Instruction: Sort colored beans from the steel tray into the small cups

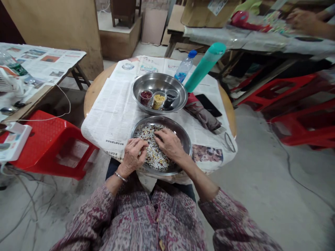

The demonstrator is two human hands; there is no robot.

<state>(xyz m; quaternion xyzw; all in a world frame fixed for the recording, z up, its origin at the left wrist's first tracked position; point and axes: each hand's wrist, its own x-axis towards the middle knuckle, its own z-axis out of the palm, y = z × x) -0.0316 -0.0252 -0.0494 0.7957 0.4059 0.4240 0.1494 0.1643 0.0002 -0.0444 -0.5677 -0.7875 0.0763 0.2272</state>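
Note:
In a shallow steel basin (187, 143) lies a spread of mixed small grains or beads (158, 157), mostly white with dark, red and yellow ones. My left hand (134, 154) is over the basin's left side, its fingers curled together at the edge of the mix. My right hand (170, 144) reaches in from the right, fingers bent with their tips down among the pieces. Whatever either hand pinches is too small or hidden. Behind, a second steel basin (154, 82) holds clear cups of red pieces (146, 97), yellow pieces (158, 100) and black pieces (170, 98).
Newspaper (104, 111) covers the round table. A blue-capped bottle (184, 66), a tall green cylinder (205, 66), a folded umbrella (204, 115) and a black phone (208, 105) are at the right. Red stools (49, 143) stand nearby. Another person's hands (300, 21) work at the far table.

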